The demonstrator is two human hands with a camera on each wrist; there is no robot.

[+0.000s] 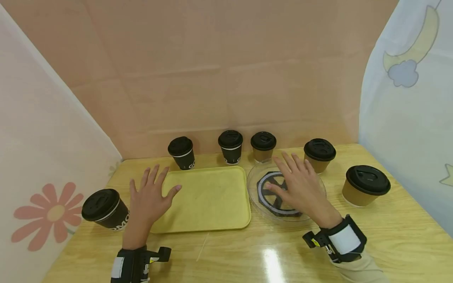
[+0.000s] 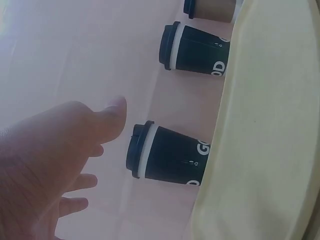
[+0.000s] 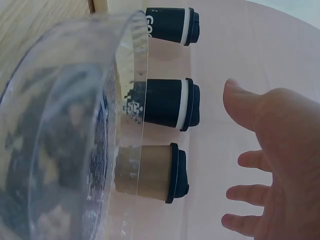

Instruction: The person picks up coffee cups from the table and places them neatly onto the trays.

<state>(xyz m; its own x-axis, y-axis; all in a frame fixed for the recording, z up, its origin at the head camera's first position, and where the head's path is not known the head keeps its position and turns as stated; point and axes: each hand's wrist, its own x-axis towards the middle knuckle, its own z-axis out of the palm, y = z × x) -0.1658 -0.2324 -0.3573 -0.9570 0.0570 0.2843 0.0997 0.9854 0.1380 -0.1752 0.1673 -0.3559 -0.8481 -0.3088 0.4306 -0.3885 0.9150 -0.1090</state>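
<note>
“Over the table, as the head camera has it, how are the hands?”

“Both spread, backs upward. The left hand points forward with its thumb out toward the middle; the right hand slants inward.”

“What's around them?”

“A black cup on the left hand's outer side. Two more stand behind the yellow tray. Of three brown cups, one is behind the clear dish, two farther right. All wear black lids.”

“And the tray and dish?”

“The tray's left edge is by the left hand. The right hand is over the dish, covering part of its dark wheel-shaped pattern.”

“From the left wrist?”

“Thumb stretched out, fingers partly hidden. The tray's rim hides the bases of the cups past it, and the tray is apart from the hand.”

“The right wrist?”

“Fingers splayed there too. The dish's see-through wall crosses the lower parts of a brown cup and a black one; it stands well apart from the fingertips.”
</note>
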